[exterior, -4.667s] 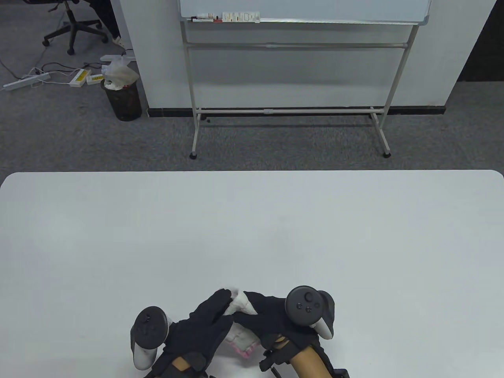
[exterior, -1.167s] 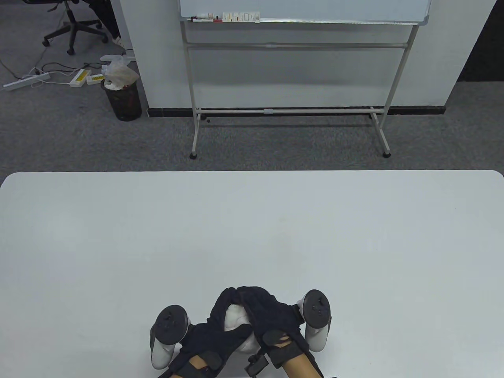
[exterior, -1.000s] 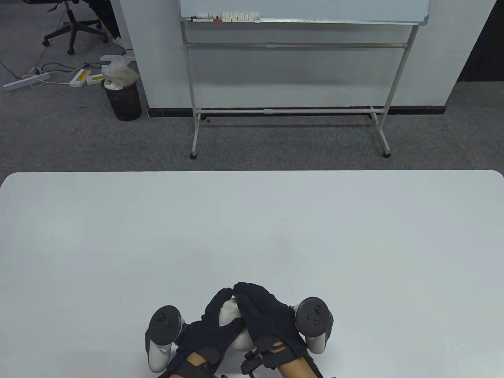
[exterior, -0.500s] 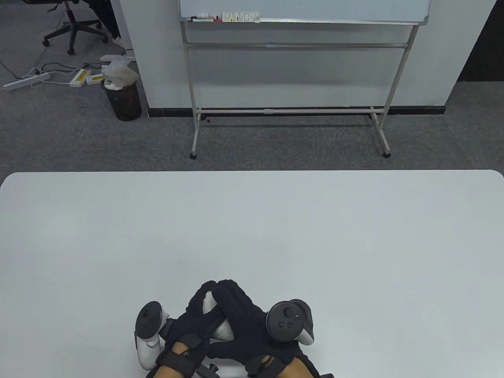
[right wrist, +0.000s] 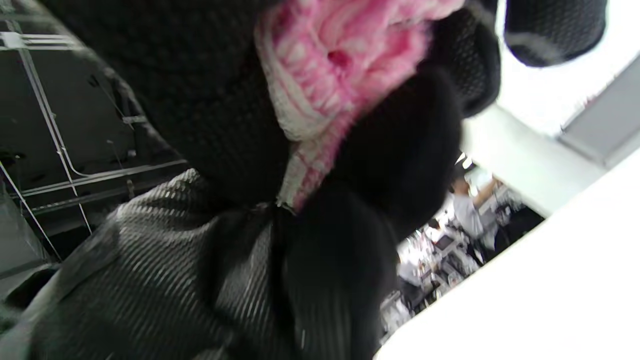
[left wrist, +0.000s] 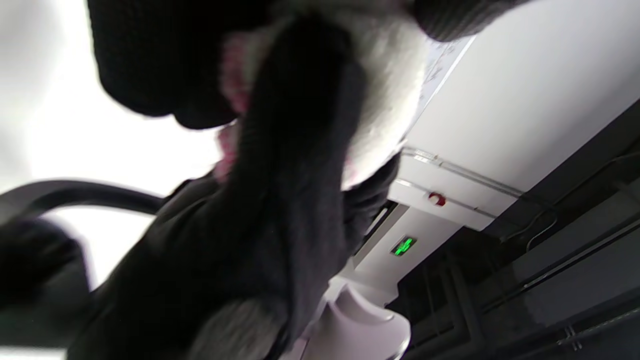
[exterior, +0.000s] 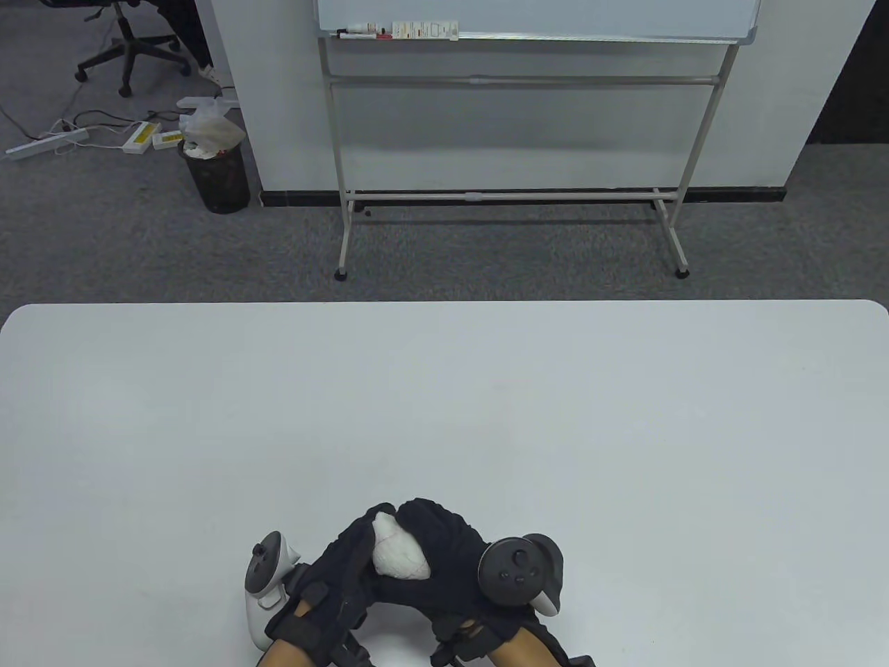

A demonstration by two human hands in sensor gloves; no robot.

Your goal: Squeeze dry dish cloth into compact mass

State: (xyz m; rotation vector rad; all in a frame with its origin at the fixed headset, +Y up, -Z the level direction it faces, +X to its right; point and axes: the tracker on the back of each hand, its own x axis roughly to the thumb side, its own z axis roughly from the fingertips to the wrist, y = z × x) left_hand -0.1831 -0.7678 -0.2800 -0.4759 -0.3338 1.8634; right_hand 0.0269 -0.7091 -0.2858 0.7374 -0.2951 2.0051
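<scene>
The dish cloth (exterior: 396, 552) is a white bunched lump with a pink edge, held between both gloved hands near the table's front edge. My left hand (exterior: 347, 556) cups it from the left. My right hand (exterior: 444, 549) wraps it from the right and over the far side. The left wrist view shows the cloth (left wrist: 385, 100) pressed between black glove fingers (left wrist: 295, 150). The right wrist view shows its pink-striped edge (right wrist: 340, 55) squeezed inside the gloves. Most of the cloth is hidden by the hands.
The white table (exterior: 444, 403) stretches wide beyond the hands. Behind it on the grey carpet stand a whiteboard frame (exterior: 507, 194) and a black waste bin (exterior: 217, 174).
Over the last seconds the loose cloth was gathered into a lump between both hands. In the last half second the hands rolled, and more of the white lump shows on top.
</scene>
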